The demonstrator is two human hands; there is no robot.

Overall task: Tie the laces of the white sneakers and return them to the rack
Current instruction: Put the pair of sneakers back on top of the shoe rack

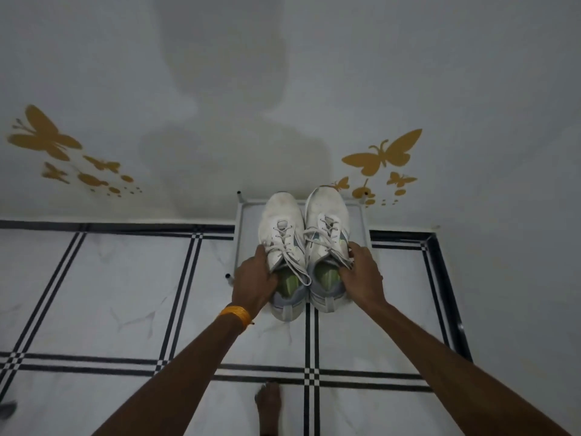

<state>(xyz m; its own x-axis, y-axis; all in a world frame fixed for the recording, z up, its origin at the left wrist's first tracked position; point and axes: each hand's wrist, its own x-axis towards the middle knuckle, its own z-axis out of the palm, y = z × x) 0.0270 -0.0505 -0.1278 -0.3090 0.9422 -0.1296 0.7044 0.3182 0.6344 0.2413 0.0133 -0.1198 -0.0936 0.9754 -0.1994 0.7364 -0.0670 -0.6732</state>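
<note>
Two white sneakers stand side by side, toes toward the wall, on the top shelf of a small white rack (361, 228). My left hand (253, 278) grips the left sneaker (281, 221) at its collar, fingers inside the opening. My right hand (361, 272) holds the right sneaker (327, 212) the same way at its outer collar. The white laces lie loose across both tongues, one end trailing over the heels. Yellow-green insoles show inside both shoes.
The rack stands against a white wall with gold butterfly stickers (383, 155). Marble floor tiles with black stripe borders (311, 341) spread around it. A bare foot (268, 404) is on the floor below the shoes. A rack post (228, 276) stands at the front left.
</note>
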